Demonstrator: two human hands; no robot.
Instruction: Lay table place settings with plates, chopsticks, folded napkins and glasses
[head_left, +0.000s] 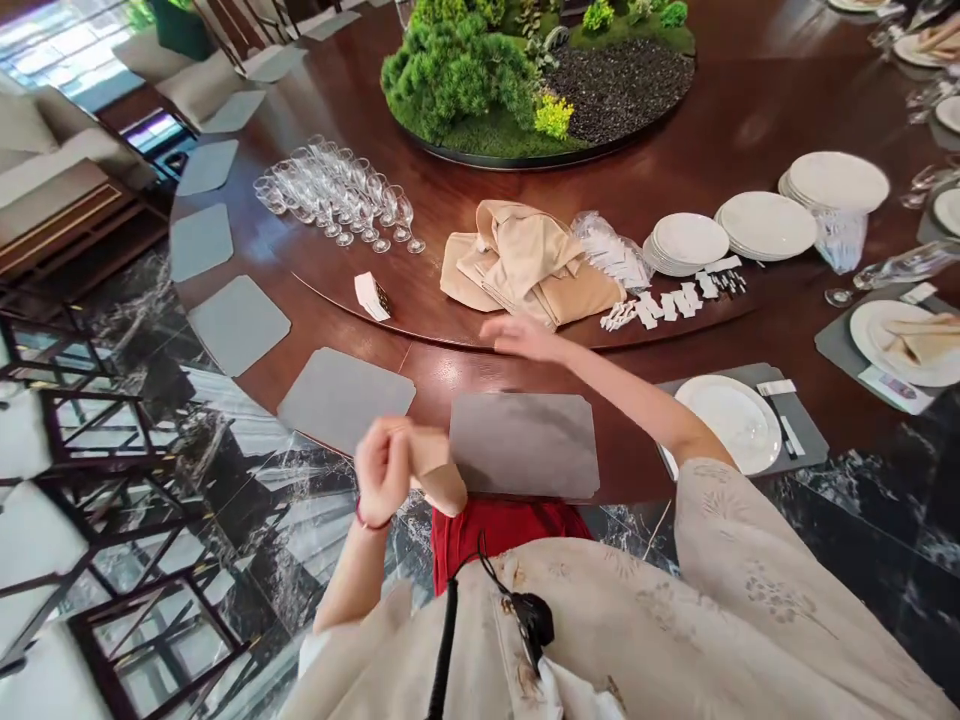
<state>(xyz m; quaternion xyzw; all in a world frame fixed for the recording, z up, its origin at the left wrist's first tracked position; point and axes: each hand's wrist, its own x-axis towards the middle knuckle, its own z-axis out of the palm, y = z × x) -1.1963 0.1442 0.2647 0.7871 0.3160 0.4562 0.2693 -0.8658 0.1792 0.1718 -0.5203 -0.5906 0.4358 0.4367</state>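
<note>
A right hand (521,338), fingers spread and empty, is hovering near heaped beige napkins (525,270), while the curled left hand (386,470) is too blurred to show any hold; a careless sweep is risking the white plate (724,420) beside the right forearm (630,395).

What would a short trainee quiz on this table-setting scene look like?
1. Which hand, left or right, wears the red bracelet?
2. True or false: the grey place mat just below the right hand carries a plate.
3. What lies heaped between the stemmed glasses and the stacked white plates?

Key: 1. left; 2. false; 3. beige cloth napkins.
</note>
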